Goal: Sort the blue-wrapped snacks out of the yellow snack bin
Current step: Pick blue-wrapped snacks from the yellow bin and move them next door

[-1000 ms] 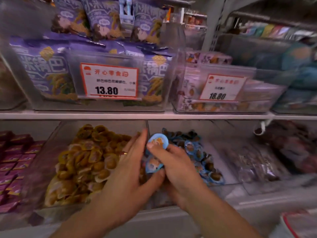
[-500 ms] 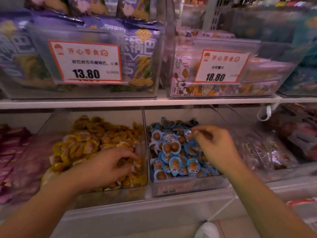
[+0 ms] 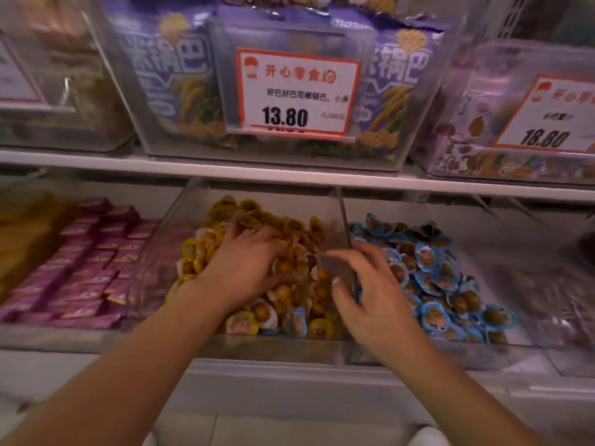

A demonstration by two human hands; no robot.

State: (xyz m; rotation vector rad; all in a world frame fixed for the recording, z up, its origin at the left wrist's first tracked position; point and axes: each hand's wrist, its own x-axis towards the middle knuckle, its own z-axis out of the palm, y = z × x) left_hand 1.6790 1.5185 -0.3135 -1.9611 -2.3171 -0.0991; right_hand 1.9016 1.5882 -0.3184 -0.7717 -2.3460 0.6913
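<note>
My left hand (image 3: 244, 268) presses spread, relaxed fingers into the yellow snack bin (image 3: 257, 344); my right hand (image 3: 367, 291) hovers loosely curled, grasping nothing, beside the blue-wrapped snacks (image 3: 434, 278).

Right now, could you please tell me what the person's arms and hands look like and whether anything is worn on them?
Both forearms are bare, with no sleeves, gloves or watch in view. The left hand has what looks like a thin ring on one finger, though blur makes it hard to confirm. The right hand shows no ring; its thumbnail looks short and pale. No markings are visible.
</note>
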